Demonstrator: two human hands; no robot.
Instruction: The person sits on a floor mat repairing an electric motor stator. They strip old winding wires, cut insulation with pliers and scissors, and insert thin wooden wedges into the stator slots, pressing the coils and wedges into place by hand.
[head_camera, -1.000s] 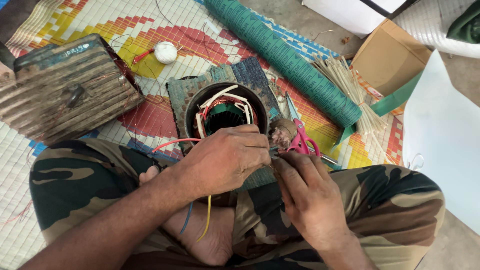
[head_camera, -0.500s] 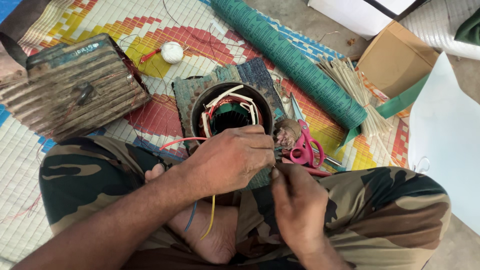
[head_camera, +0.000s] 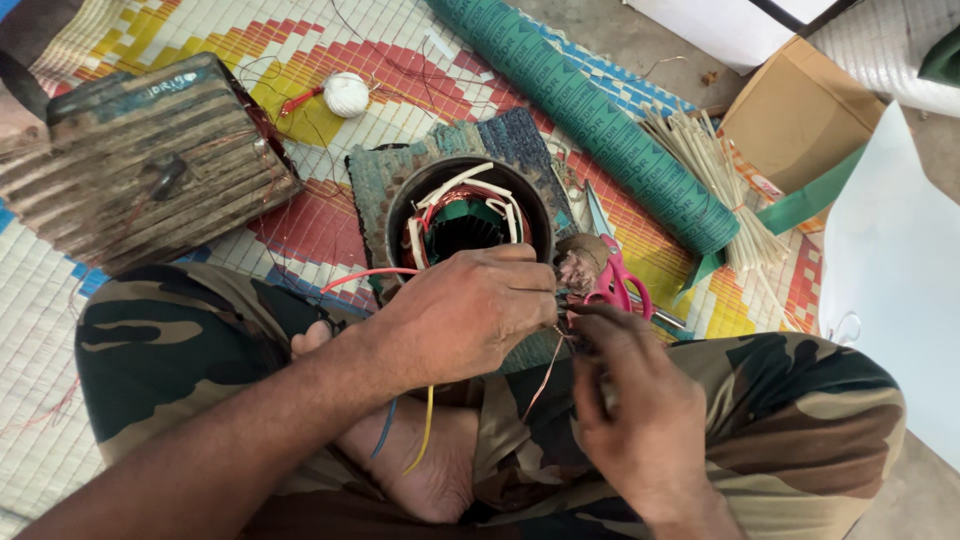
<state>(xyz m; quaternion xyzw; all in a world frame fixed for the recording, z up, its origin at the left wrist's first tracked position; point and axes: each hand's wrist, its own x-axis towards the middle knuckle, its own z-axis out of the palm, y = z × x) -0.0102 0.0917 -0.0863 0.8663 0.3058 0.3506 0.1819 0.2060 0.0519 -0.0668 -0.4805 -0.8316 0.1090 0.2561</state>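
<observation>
A round motor stator (head_camera: 467, 215) with white-sleeved and copper windings stands on a woven mat between my knees. My left hand (head_camera: 470, 312) is closed on a bunch of wires at the stator's near rim; red, yellow and blue leads (head_camera: 425, 430) trail from under it. My right hand (head_camera: 630, 400) pinches thin copper wire ends right beside the left fingers. Pink-handled scissors (head_camera: 615, 283) lie just behind my right hand.
A ribbed metal motor housing (head_camera: 140, 160) lies at the left. A white ball of thread (head_camera: 347, 94) sits on the colourful mat. A green roll (head_camera: 590, 110), a bundle of thin sticks (head_camera: 715, 185), a cardboard box (head_camera: 800, 115) and white sheet (head_camera: 895, 270) lie at the right.
My right hand has shifted slightly down and toward the left hand, working the wire ends. The left hand keeps its grip at the stator rim.
</observation>
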